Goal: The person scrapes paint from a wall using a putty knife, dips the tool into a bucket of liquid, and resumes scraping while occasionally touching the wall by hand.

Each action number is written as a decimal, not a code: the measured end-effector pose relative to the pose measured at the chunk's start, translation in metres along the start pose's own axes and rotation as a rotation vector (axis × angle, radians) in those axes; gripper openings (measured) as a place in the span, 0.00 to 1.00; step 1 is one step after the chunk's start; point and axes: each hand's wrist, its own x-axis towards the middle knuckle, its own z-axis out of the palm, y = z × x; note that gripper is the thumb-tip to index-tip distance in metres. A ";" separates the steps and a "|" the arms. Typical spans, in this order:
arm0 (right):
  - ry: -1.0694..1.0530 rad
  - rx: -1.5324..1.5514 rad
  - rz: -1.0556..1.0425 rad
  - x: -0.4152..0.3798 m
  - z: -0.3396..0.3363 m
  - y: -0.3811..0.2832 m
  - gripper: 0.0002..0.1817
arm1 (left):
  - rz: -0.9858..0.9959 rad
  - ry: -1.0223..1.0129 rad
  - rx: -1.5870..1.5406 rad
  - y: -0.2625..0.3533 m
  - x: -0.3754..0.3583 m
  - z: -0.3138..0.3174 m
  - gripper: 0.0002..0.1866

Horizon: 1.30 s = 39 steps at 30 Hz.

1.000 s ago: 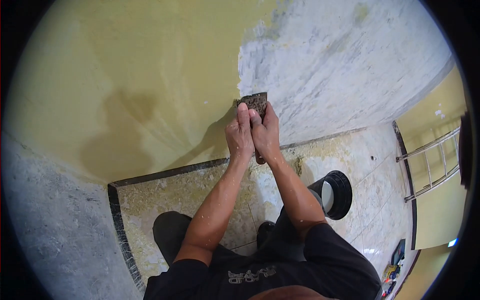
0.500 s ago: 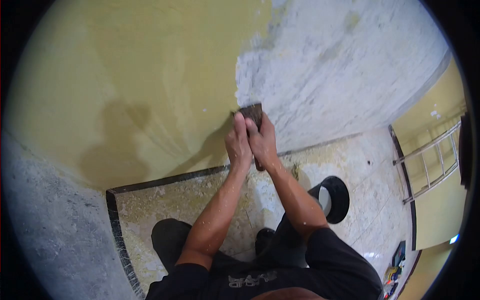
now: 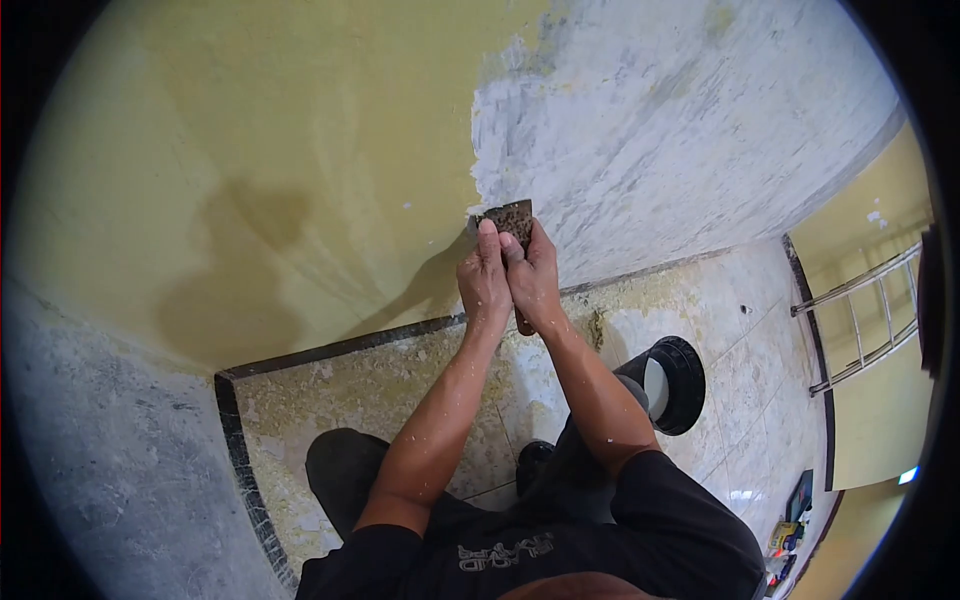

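Both my hands are wrapped round a scraper (image 3: 512, 218) with a wide dark blade, its blade at the wall where yellow paint (image 3: 330, 150) meets the bare whitish surface (image 3: 640, 130). My left hand (image 3: 484, 280) presses on the blade's left side, thumb up. Close beside it, my right hand (image 3: 533, 278) grips the right side, and the handle end shows below between my wrists. Pale flecks dot both forearms.
A black bucket (image 3: 690, 385) with whitish contents stands by my right knee. Paint flakes (image 3: 400, 385) cover the floor along the wall. A metal ladder (image 3: 862, 310) leans at the right. Several small items (image 3: 785, 540) lie at the lower right. A grey wall (image 3: 110, 450) rises at the left.
My hands and the scraper have shifted slightly to the right in view. A bit more whitish surface shows just left of and above the blade.
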 end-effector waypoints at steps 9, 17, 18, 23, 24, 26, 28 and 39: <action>0.050 -0.021 -0.066 -0.003 0.014 0.011 0.11 | 0.061 0.050 0.144 -0.005 0.006 -0.012 0.36; 0.041 -0.025 -0.107 0.002 0.023 -0.019 0.11 | -0.043 -0.016 -0.047 0.012 0.014 -0.021 0.36; 0.067 -0.040 -0.104 -0.002 0.021 -0.001 0.11 | 0.014 0.004 0.035 -0.001 0.011 -0.018 0.36; 0.021 0.007 -0.171 0.006 0.027 -0.014 0.12 | 0.023 0.061 0.114 0.017 0.011 -0.023 0.36; 0.028 0.013 -0.141 0.003 0.031 -0.021 0.12 | 0.033 0.045 0.104 0.035 0.013 -0.028 0.37; -0.014 0.037 -0.098 0.006 0.038 -0.031 0.12 | 0.035 0.018 0.025 0.037 0.012 -0.032 0.34; -0.016 -0.037 -0.137 -0.004 0.032 -0.014 0.11 | 0.042 0.051 0.166 0.010 0.011 -0.035 0.35; -0.031 -0.074 0.102 -0.013 0.016 0.006 0.09 | -0.018 0.045 -0.046 -0.021 0.002 -0.024 0.34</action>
